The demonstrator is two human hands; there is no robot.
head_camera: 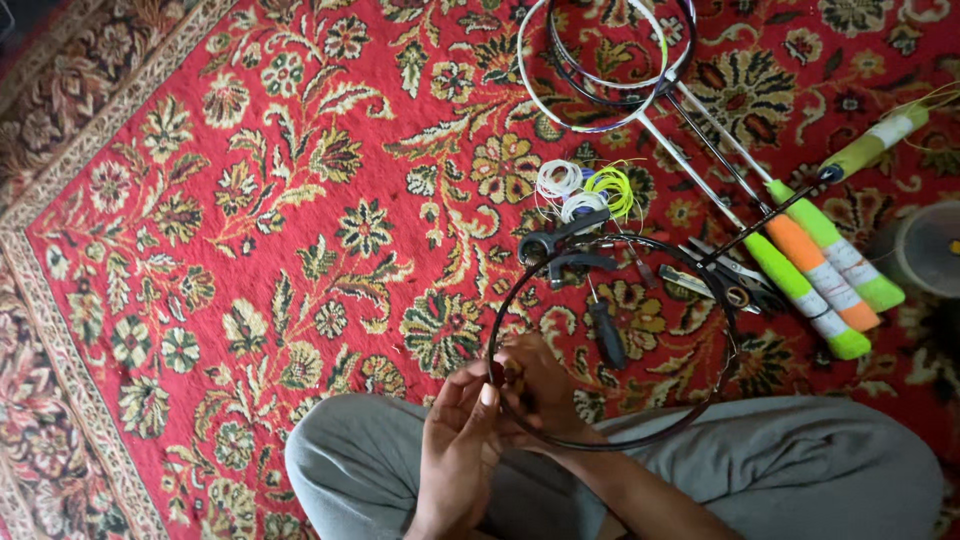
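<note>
Over lap: left hand (462,440) and right hand (540,392) pinch racket frame (610,340) rim; handle (880,140) points far-right.

Racket frame (610,340): centre of view, over the person's lap, both hands at its seven o'clock rim.
Awl (605,330): on the carpet (200,200), inside the frame's ring.
String coils (585,188): twelve o'clock of the frame.
Spare rackets (700,130): one o'clock, handles running toward four o'clock.
Pliers (725,280): three o'clock, beside those handles.
</note>
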